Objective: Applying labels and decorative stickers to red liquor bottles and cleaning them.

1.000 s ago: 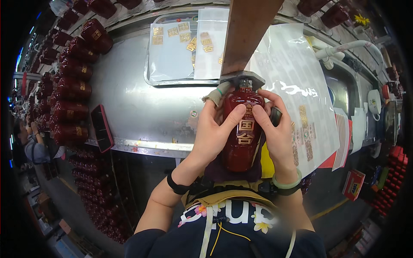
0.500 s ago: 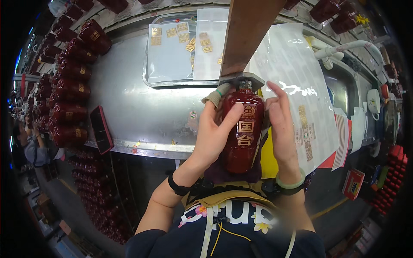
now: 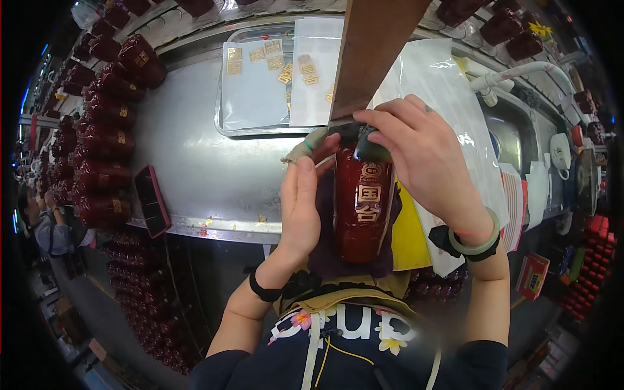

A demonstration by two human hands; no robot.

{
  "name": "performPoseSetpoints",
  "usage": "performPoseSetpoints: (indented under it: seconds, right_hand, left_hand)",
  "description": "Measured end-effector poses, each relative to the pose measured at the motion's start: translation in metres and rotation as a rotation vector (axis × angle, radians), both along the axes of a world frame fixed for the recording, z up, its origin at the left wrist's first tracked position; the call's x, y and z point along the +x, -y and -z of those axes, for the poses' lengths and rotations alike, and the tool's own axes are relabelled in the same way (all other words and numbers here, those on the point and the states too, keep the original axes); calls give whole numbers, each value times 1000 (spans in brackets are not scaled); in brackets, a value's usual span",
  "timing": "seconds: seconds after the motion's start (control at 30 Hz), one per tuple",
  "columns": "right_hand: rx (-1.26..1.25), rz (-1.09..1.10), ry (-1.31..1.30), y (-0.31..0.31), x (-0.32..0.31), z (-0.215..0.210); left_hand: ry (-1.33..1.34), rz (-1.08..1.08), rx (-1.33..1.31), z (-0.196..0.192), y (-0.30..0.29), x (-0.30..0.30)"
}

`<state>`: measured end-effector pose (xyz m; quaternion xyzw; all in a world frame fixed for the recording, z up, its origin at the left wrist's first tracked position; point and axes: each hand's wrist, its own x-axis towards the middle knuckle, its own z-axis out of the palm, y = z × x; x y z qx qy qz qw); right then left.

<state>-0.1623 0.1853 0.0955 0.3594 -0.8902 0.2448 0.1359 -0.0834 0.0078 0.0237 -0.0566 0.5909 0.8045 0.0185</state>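
A dark red glass bottle (image 3: 361, 227) with raised gold lettering lies in front of me, its neck pointing away under a wooden post. It rests on a dark purple cloth (image 3: 320, 263). My right hand (image 3: 432, 156) is over the bottle's shoulder, fingers curled round a dark, smooth object (image 3: 373, 144) with a greenish sheen. That object covers the neck; its kind is unclear. To the left of the bottle is my left hand (image 3: 302, 205), fingers extended and holding nothing I can see. A pale cloth cover (image 3: 308, 145) with a green band is on one of its fingers.
The brown wooden post (image 3: 374, 58) rises beyond the bottle. On the steel table (image 3: 182, 123) are a tray (image 3: 219, 110) with gold stickers, a red-edged phone (image 3: 151, 201) and plastic sheets (image 3: 435, 84). Red bottles (image 3: 107, 172) line the left; a sink (image 3: 513, 136) is right.
My right hand has risen from the bottle's right side to its neck, now with the dark object. My left hand has come off the bottle's front, moving left.
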Motion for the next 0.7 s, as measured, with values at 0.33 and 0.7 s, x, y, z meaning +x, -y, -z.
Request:
performPoseSetpoints:
  seconds: [0.33, 0.7]
  right_hand:
    - [-74, 122, -101, -1, 2, 5]
    - [-660, 341, 323, -23, 23, 12]
  left_hand:
    - [-546, 47, -614, 13, 11, 12]
    - [-617, 229, -1158, -26, 7, 5]
